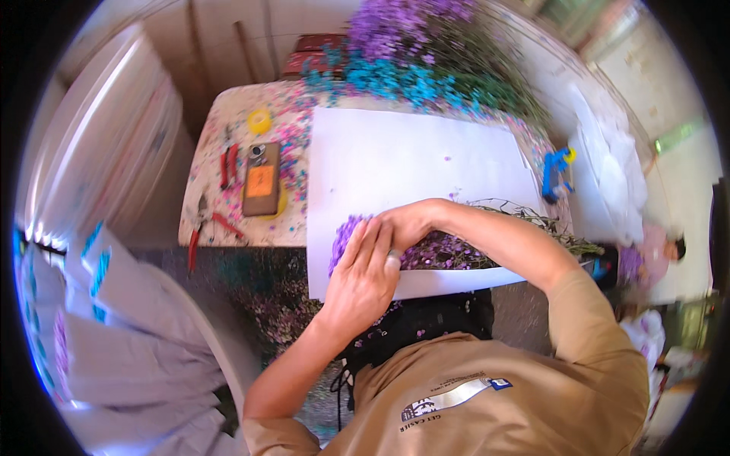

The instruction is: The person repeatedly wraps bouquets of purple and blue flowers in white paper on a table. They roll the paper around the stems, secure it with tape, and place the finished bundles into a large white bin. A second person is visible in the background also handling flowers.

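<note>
A bunch of small purple flowers (348, 236) lies sideways on white wrapping paper (388, 154), heads to the left and dark stems (576, 242) reaching right past the paper. My left hand (365, 273) lies over the bunch just behind the heads, fingers straight and held together, thumb on the near side. Close against it, my right hand (406, 225) bends down onto the bunch from the far side; its fingertips are hidden. The paper's near edge rises a little in front of the stems. A few loose purple petals lie on the sheet.
Left on the table (228, 108): a phone (271, 157), yellow tape roll (259, 121), red-handled pruning shears (197, 228) and another red-handled tool (229, 165). Purple and turquoise flowers (399, 80) lie behind; a blue tape dispenser (552, 176) at right. Wrapped bunches (137, 353) stand lower left. A person (656, 253) is far right.
</note>
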{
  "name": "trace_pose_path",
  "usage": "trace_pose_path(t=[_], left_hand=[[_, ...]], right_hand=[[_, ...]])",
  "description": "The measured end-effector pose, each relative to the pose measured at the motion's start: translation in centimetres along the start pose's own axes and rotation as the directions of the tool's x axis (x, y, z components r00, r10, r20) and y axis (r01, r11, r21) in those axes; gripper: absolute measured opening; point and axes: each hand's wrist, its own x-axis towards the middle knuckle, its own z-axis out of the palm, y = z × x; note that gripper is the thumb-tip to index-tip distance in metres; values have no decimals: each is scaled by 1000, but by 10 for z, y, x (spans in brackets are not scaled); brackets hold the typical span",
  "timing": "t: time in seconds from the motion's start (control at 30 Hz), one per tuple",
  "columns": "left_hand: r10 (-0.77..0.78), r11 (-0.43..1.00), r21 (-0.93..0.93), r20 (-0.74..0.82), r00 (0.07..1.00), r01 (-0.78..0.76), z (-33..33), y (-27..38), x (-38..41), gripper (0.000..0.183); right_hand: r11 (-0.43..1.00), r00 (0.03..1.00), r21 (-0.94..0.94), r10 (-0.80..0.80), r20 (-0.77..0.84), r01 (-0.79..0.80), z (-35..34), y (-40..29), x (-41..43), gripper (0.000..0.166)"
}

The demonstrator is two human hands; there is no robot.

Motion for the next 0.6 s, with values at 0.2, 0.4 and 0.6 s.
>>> trace_pose_path(t=[0.2, 0.4, 0.6], left_hand=[[113, 977, -197, 169, 979, -79, 6, -23, 29, 20], [-33, 952, -230, 581, 813, 203, 19, -70, 91, 25], [-60, 891, -227, 799, 598, 393, 41, -103, 137, 32]], right_hand=[[887, 975, -415, 147, -165, -204, -41, -17, -28, 54], [472, 785, -682, 36, -619, -559, 6, -123, -137, 105], [478, 709, -644, -60, -703, -597, 81, -33, -122, 124]])
